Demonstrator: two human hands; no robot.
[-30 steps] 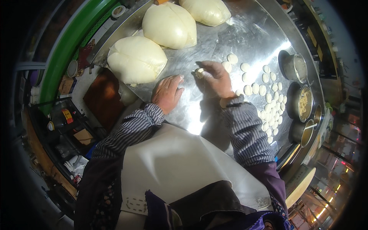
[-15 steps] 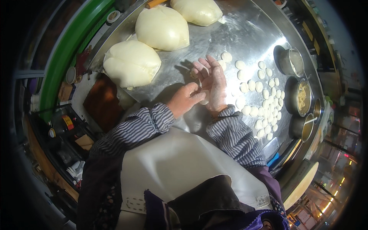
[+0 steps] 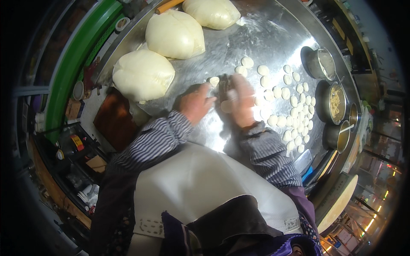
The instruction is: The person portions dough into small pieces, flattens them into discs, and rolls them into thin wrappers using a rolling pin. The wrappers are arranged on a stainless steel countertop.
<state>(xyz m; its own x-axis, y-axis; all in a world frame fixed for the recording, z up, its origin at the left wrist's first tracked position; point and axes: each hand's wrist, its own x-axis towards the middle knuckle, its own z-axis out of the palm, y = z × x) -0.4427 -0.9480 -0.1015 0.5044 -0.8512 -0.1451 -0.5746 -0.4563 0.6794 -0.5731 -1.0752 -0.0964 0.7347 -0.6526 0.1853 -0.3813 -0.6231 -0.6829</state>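
Note:
My left hand [image 3: 196, 105] is low over the steel worktop [image 3: 256, 42], its fingers apart and holding nothing, with the fingertips close to a small lump of dough [image 3: 214, 81]. Across from it my right hand [image 3: 243, 103] is smeared by motion, so its fingers cannot be made out. A flat, pale dough piece [image 3: 226, 106] shows at the inner side of the right hand; whether it is touched is unclear. Several small round dough pieces [image 3: 294, 113] lie spread to the right of that hand, some of them touching one another.
Three large, smooth dough masses [image 3: 144, 77] rest at the far left, near a wooden stick [image 3: 171, 6]. Along the right edge stand a metal bowl [image 3: 323, 64], a bowl of yellowish food [image 3: 337, 103] and a pot with a spoon [image 3: 343, 137]. A flat metal blade [image 3: 303, 160] lies nearer.
My hands have drawn apart; the left has moved slightly left and the right has turned palm away. The small lump near the left fingertips is now in plain sight.

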